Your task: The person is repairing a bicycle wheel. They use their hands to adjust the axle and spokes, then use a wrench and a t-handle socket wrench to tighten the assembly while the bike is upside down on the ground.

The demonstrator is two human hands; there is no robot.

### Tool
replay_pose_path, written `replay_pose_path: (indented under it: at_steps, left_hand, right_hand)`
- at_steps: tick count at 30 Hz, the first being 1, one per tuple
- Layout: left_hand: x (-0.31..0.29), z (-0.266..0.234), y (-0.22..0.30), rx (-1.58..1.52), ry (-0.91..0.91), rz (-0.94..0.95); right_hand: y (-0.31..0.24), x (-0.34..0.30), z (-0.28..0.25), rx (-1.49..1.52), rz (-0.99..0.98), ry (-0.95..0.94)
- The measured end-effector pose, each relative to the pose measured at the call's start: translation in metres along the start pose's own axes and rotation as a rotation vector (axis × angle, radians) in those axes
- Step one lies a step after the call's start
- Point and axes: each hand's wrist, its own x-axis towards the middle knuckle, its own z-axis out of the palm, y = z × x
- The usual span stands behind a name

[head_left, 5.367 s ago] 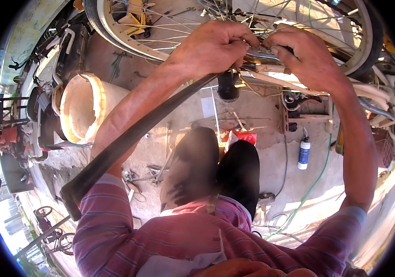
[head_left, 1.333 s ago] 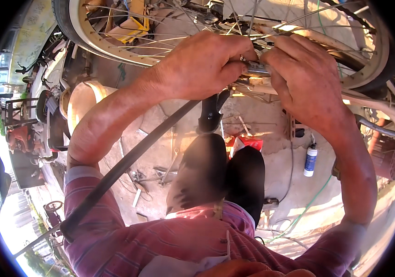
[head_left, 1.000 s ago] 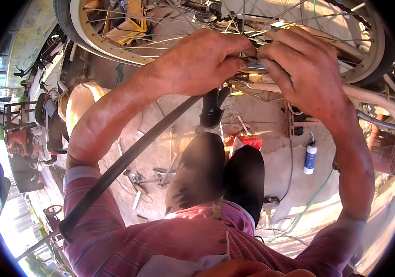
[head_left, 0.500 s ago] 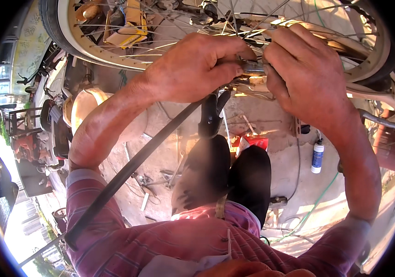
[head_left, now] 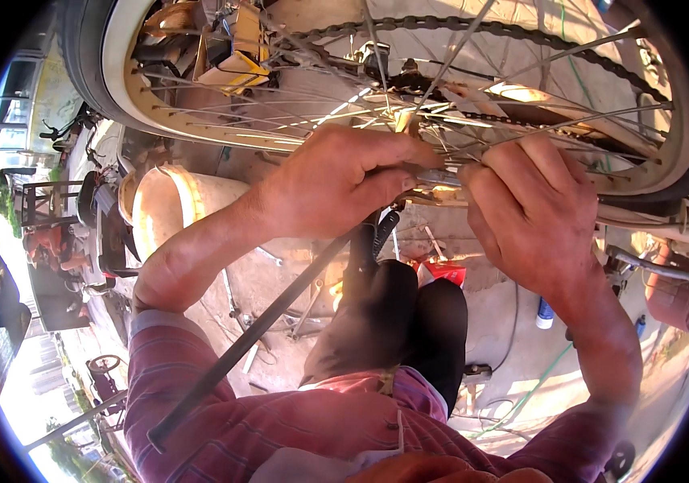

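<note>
As left hand (head_left: 324, 179) and right hand (head_left: 534, 216) hold metal (head_left: 443, 176) — wheel spokes (head_left: 456, 52) lie close.

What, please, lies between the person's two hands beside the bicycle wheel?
In the head view, a silvery metal piece lies between the left hand and the right hand; its exact kind is unclear.

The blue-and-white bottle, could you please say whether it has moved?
No, neither way: the blue-and-white bottle still sits right of the dark cable.
</note>
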Motion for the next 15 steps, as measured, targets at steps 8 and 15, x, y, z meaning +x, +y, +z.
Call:
replay_pose_path:
  at_steps: [8,15]
  left_hand:
    - [-0.001,0.004,0.0,0.085,0.095,0.083]
    - [0.008,-0.005,0.014,0.136,-0.085,-0.083]
  right_hand:
    - [0.003,0.0,0.008,0.009,0.019,0.097]
    - [0.004,-0.005,0.016,0.015,0.054,0.211]
